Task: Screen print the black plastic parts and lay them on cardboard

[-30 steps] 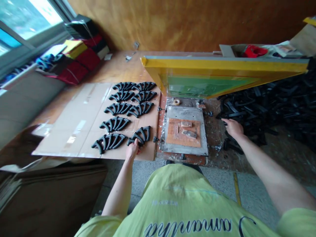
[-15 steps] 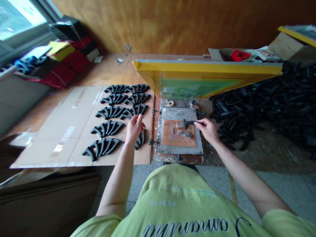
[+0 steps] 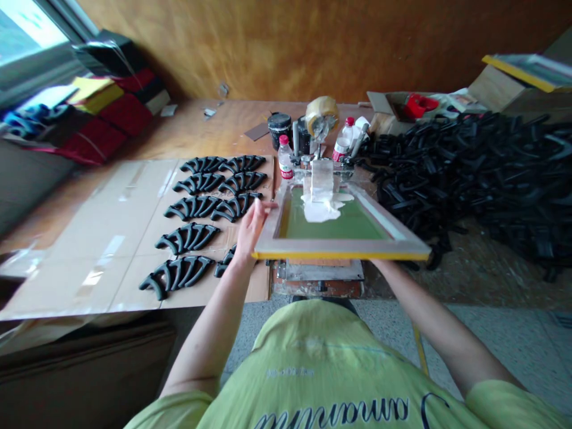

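A silk-screen frame (image 3: 339, 247) with yellow tape on its near edge tilts low over the base plate (image 3: 322, 271). My left hand (image 3: 251, 229) grips its left side, fingers over the edge. The frame covers my right hand; only the wrist and forearm emerge below its near edge, so its fingers and anything in them are hidden. White ink (image 3: 319, 210) lies on the green mesh (image 3: 308, 229), with a pale block-like squeegee (image 3: 322, 179) standing in it. Left of my left hand, curved black handles (image 3: 187, 237) lie in fanned rows on a cardboard sheet (image 3: 129, 220).
Behind the frame stand a red-capped bottle (image 3: 285, 158), a black tub (image 3: 280, 128) and a tape-wrapped round weight (image 3: 322, 114). A large heap of black handles (image 3: 447, 173) fills the right side. Red and black boxes (image 3: 120, 101) sit by the window.
The screen frame has swung down from its raised position, covering the base plate. My left hand has come onto its left side. My right hand, which held a black handle, is now hidden beneath it.
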Available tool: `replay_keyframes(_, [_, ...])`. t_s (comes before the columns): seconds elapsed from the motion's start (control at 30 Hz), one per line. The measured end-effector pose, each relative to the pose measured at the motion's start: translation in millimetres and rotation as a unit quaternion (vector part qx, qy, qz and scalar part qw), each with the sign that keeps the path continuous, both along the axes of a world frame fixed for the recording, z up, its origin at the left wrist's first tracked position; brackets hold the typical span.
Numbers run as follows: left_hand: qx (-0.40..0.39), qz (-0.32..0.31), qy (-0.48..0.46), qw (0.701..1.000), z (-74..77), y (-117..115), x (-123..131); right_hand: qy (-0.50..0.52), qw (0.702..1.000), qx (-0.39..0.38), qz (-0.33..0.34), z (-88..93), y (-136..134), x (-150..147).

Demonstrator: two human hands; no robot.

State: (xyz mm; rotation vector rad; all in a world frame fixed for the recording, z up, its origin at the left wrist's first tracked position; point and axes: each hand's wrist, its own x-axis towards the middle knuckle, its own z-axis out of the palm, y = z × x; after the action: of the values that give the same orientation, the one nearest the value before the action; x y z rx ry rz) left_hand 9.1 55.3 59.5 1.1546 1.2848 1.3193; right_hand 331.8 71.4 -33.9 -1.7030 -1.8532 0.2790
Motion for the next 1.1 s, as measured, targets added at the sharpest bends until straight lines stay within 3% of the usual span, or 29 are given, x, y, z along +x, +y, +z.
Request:
replay_keyframes(0.13, [-0.133,-0.038,0.039,0.990,-63.8,-37,-3,0.019,0.998,0.035,-0.051,29.3,33,19])
replay_keyframes(0.23, [-0.172,-0.025,0.065,0.983,-103.0,-43,-2,-0.031,0.996,0.074,0.028,50.9,53,-13])
replay_keyframes(0.33, [-0.180,-0.008,0.109,0.978,-121.4,-39,-2,-0.132,0.982,0.042,0.127,60.0,61,-58])
replay_keyframes(0.47, [-0.185,-0.008,0.129,0.974,-127.7,-36,-3,-0.204,0.957,-0.071,0.193,49.0,42,-82])
replay_keyframes(0.57, [-0.185,-0.005,0.130,0.974,-130.4,-37,-3,-0.226,0.935,-0.071,0.263,39.3,13,-71])
replay_keyframes(0.7, [-0.181,0.002,0.123,0.976,-130.1,-38,-1,-0.221,0.898,-0.072,0.374,43.0,-6,-53])
replay_keyframes(0.77, [-0.179,0.005,0.109,0.978,-126.8,-38,0,-0.213,0.901,-0.079,0.370,46.9,-3,-53])
replay_keyframes(0.9, [-0.188,0.006,0.073,0.979,-118.3,-40,1,-0.199,0.936,-0.057,0.285,42.1,-2,-61])
replay_keyframes(1.03, [-0.195,-0.001,0.048,0.980,-114.8,-41,1,-0.203,0.927,-0.071,0.306,35.4,-11,-61])
replay_keyframes(1.1, [-0.190,-0.014,0.036,0.981,-112.6,-41,0,-0.183,0.941,-0.074,0.275,41.0,-3,-63])
